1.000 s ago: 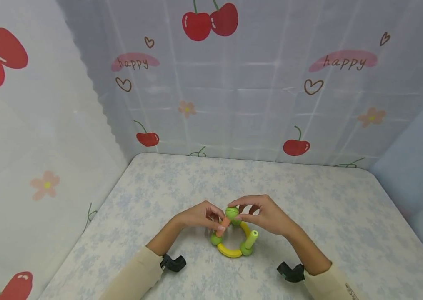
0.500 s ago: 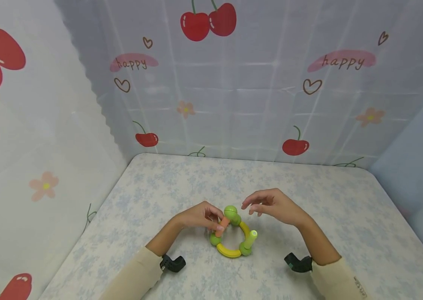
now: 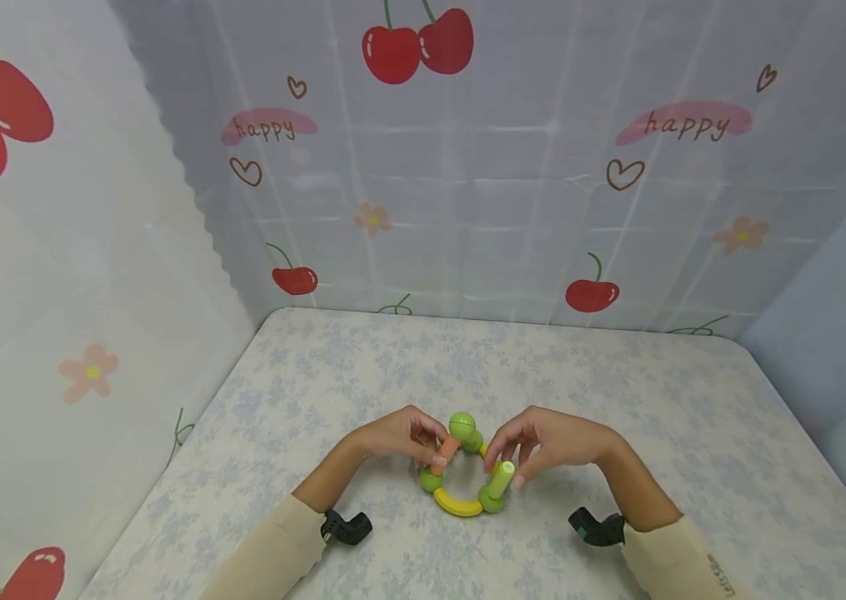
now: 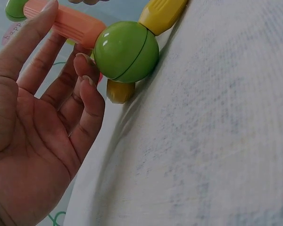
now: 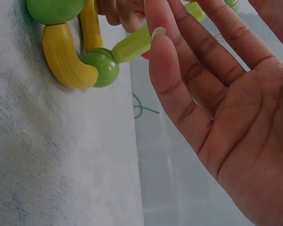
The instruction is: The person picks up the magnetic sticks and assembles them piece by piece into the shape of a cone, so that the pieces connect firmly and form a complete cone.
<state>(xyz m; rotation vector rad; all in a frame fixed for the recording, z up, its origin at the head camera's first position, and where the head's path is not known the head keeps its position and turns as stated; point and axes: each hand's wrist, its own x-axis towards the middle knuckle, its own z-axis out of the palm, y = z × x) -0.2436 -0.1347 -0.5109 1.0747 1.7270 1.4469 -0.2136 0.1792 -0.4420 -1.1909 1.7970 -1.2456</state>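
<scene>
On the table stands a ring of yellow curved rods and green balls. My left hand pinches an orange rod that leans up from the near-left ball. Another green ball sits on the orange rod's upper end. My right hand is at a light green rod rising from the right ball. Its thumb and fingers lie on either side of that rod, loosely bent. In the right wrist view, the fingers partly hide the rod; no firm grip shows.
The table has a pale cover with a blue floral pattern. A cherry-printed curtain hangs behind it and at the left. Black wrist devices are worn at both sleeve cuffs.
My right hand has let go of the upper green ball, drawn back to the right, then come down to the light green rod. My left hand keeps holding the orange rod.
</scene>
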